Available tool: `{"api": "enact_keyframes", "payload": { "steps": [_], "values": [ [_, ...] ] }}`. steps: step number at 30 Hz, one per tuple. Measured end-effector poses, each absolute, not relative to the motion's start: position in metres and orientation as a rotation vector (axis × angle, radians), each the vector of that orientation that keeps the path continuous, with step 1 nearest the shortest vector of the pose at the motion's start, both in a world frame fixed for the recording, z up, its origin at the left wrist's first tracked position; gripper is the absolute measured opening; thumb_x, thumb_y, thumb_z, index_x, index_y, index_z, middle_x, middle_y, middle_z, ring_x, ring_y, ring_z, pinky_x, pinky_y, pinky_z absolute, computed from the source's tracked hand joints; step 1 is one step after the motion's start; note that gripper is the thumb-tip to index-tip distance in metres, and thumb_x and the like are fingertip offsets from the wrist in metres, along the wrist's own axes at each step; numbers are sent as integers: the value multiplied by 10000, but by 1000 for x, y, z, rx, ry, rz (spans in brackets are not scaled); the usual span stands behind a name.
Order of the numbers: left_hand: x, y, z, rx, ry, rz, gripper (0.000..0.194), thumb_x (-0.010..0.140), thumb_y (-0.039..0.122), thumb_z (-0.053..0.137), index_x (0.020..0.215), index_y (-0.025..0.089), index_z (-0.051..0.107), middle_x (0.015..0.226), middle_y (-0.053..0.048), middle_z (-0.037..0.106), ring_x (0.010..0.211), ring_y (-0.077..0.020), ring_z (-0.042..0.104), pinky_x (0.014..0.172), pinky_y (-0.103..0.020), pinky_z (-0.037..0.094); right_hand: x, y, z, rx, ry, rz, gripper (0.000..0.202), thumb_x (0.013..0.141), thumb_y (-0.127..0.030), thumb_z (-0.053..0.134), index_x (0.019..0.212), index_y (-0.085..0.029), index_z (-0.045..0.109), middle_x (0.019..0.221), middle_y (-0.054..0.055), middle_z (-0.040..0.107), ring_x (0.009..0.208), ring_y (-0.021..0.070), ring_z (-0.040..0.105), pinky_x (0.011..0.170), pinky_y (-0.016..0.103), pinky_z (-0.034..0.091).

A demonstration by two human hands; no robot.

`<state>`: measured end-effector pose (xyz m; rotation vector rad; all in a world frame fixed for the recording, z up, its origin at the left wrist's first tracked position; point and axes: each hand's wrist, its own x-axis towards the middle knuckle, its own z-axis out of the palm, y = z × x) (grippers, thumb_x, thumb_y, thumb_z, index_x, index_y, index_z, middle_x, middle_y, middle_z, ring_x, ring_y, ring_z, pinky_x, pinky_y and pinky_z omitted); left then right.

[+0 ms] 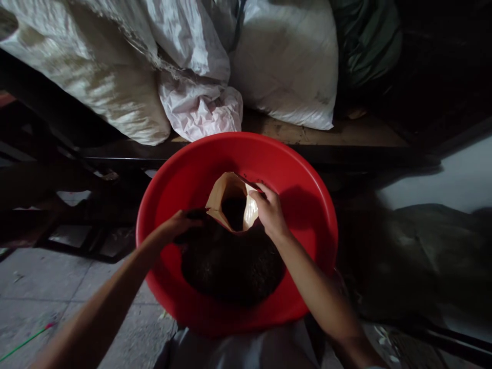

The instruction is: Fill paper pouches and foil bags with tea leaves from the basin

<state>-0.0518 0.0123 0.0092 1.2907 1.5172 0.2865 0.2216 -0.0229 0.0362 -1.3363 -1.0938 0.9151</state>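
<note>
1. Two bare forearms (125, 279) are showing nearest, one per side, with pale grey cloth (246, 351) showing low between them.
2. We are holding both arms over a round red basin (165, 202).
3. Dark loose stuff (234, 269) is lying in the basin's near half; we are finding it too dim to identify.
4. Our left hand (182, 224) is hovering left of the pouch (217, 196), fingers in shadow by the dark stuff; we can't tell if they are gripping anything.
5. Our right hand (269, 207) is pinching the pouch's right edge between thumb and fingers.
6. The pouch is standing mid-basin, mouth gaping upward: tan inside at left, shiny at right, dark deeper down. We can't tell contents from shadow.
7. Grey floor (42, 277) is showing lower left, a green stick (26, 341) with a red tip lying on it.
8. Past the basin we are seeing a brown shelf (292, 134) bearing a long pale sack (115, 97) at left, a crumpled white bag (203, 110), a plump white sack (286, 61) and, at right, a dark green bundle (365, 38).
</note>
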Motion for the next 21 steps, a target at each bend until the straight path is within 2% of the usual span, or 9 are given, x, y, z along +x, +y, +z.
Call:
{"api": "enact_keyframes", "payload": {
  "steps": [3,5,7,10,14,17,21],
  "values": [
    [-63,28,67,1268,1528,423,542,638,417,878,1075,151,701,729,-13,709,583,-184,663,527,-263,547,218,-21,41,-1351,-1128,934,306,845,-346,597,1067,-202,749,989,52,757,923,199,655,837,310,492],
    [-61,33,108,1244,1499,575,557,540,391,909,1003,165,695,680,-10,692,528,-185,642,465,-260,524,215,-17,43,-1373,-1149,944,299,835,-349,594,1038,-192,749,886,35,731,837,192,629,768,305,471],
    [-49,35,143,1289,1465,708,514,529,351,907,963,170,697,699,-22,703,535,-185,646,472,-269,543,211,-13,44,-1364,-1158,935,299,840,-374,590,1009,-186,750,854,30,716,814,191,622,754,305,462],
    [-17,34,173,1486,1358,760,416,620,300,868,984,172,714,786,-34,709,624,-184,668,534,-268,557,208,-5,44,-1343,-1146,988,371,841,-432,598,1066,-179,751,853,38,726,788,201,644,737,314,472],
    [29,39,162,2017,1184,797,366,709,243,816,1055,165,724,943,-38,734,853,-197,688,758,-282,564,215,2,42,-1331,-1178,1095,383,836,-450,592,1059,-183,751,875,54,756,806,225,685,703,319,494],
    [49,49,134,2302,1145,646,397,727,171,750,1122,155,717,1033,-55,755,954,-217,699,870,-312,542,224,3,41,-1340,-1204,1037,362,861,-436,550,1065,-210,746,1011,58,774,963,241,695,840,355,529],
    [53,59,112,2374,1070,432,501,697,90,723,1193,163,705,1110,-73,768,984,-238,724,882,-325,561,234,-1,43,-1377,-1160,934,484,829,-381,585,1279,-225,672,1234,71,741,1112,234,670,1014,385,506]
  ]
}}
